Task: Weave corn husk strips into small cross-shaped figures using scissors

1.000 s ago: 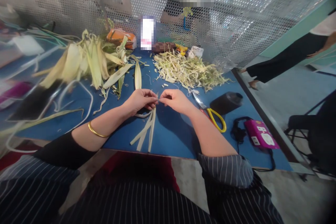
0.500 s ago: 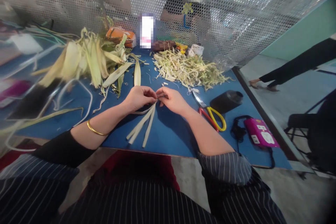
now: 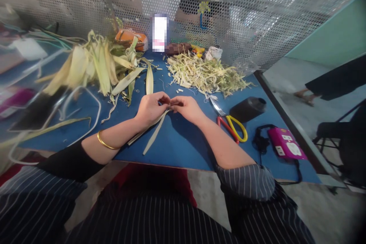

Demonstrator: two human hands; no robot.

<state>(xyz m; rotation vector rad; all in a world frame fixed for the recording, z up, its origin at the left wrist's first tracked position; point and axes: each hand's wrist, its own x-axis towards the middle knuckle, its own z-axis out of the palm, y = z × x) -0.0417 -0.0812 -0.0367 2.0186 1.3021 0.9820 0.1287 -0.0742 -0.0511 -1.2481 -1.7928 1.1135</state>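
Pale flat corn husk strips (image 3: 154,136) hang down toward the table's front edge from between my fingertips. My left hand (image 3: 151,109) is closed in a pinch on the upper ends of the strips and partly covers them. Fingertip to fingertip with it, my right hand (image 3: 185,107) is also closed, pinching the same ends; the exact grip point is hidden. Just beyond my left hand lies a wider corn husk leaf (image 3: 149,80). To the right of my right forearm rest scissors (image 3: 228,122) with one red and one yellow handle.
A bundle of corn husks (image 3: 94,65) lies at the left, and a heap of shredded husk (image 3: 203,72) at the back. A black thread cone (image 3: 248,109) and a purple power box (image 3: 286,143) sit right. Behind stands a perforated metal screen (image 3: 171,4). Someone's leg (image 3: 337,78) shows far right.
The strip ends have swung left, and some now lie behind my left hand and wrist. Both hands stay together in nearly the same place. The person at the far right has moved further right.
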